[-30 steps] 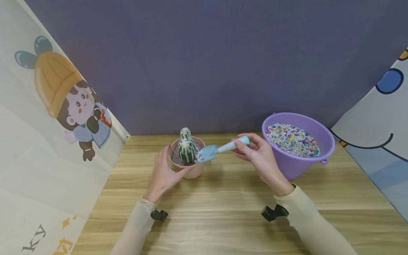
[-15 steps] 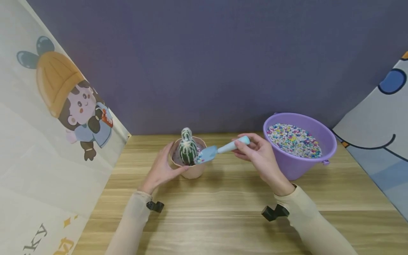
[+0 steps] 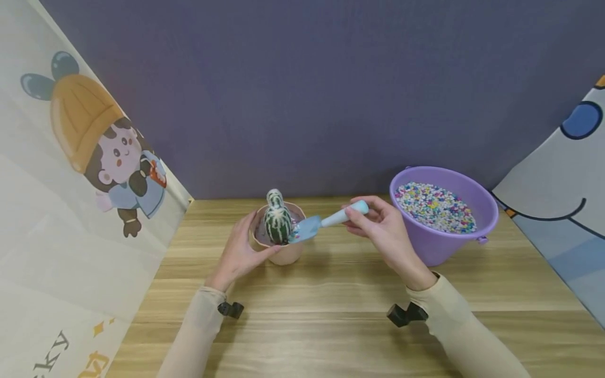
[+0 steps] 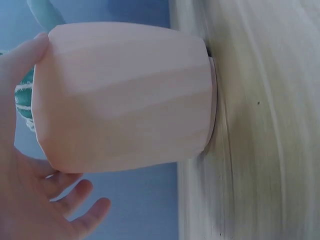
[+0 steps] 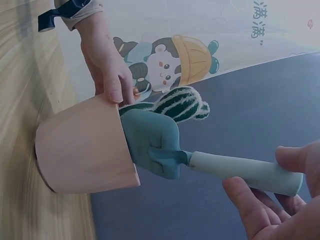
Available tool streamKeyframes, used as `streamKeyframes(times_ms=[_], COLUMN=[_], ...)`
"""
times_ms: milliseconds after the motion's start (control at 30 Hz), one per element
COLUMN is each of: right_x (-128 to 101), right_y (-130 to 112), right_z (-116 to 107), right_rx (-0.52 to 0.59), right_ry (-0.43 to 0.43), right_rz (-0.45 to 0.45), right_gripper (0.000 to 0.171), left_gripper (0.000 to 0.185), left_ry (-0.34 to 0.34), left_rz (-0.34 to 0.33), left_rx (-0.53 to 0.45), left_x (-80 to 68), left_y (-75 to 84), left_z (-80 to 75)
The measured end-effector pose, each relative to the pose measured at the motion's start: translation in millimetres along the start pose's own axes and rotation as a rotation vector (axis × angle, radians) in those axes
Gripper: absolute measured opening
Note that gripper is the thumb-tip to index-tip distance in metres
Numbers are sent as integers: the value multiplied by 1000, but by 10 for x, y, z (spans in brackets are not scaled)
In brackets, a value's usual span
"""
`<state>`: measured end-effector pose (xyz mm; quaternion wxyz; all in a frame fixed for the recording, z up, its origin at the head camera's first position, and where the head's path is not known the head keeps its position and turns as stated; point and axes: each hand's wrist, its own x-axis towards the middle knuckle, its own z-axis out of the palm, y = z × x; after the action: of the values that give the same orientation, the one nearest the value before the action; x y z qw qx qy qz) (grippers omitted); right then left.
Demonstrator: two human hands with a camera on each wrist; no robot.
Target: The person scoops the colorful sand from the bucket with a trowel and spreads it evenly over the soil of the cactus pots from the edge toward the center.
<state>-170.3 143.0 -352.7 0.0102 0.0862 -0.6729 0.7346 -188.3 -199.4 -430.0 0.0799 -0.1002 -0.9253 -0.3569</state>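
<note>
Pot (image 3: 279, 247) left, bucket (image 3: 444, 231) right, both on table (image 3: 331, 315).
Cactus (image 3: 277, 223) in pot; left hand (image 3: 238, 254) left of pot, trowel (image 3: 321, 223) over its right rim, right hand (image 3: 385, 231) between pot and bucket; pebbles (image 3: 435, 207) in bucket.

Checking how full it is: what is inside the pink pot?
Inside the faceted pink pot stands a green white-striped cactus, with the blue trowel tipped in. The fill below is mostly hidden.

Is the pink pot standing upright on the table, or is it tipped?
Upright. The pink pot rests flat on the table, with the cactus pointing straight up; the left hand holds its side.
</note>
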Motion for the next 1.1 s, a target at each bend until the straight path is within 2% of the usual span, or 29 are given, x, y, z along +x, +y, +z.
streamKeyframes(times_ms=[100, 400, 600, 833, 1100], right_x=[0, 2, -12, -21, -48], right_y=[-14, -30, -62, -111, -129], right_z=[8, 34, 44, 66, 63], right_rx=[-11, -40, -92, -138, -156], right_ry=[-1, 3, 7, 5, 8], right_rz=[-4, -14, -62, -100, -120], right_gripper=[24, 31, 33, 34, 32], left_gripper=[118, 119, 123, 123, 121], left_ry=[19, 68, 98, 148, 171], left_rz=[-10, -40, -71, -64, -59], left_rx=[5, 7, 59, 85, 94], left_x=[-12, -54, -86, -105, -112], left_y=[20, 115, 169, 198, 187], left_z=[20, 66, 97, 167, 211])
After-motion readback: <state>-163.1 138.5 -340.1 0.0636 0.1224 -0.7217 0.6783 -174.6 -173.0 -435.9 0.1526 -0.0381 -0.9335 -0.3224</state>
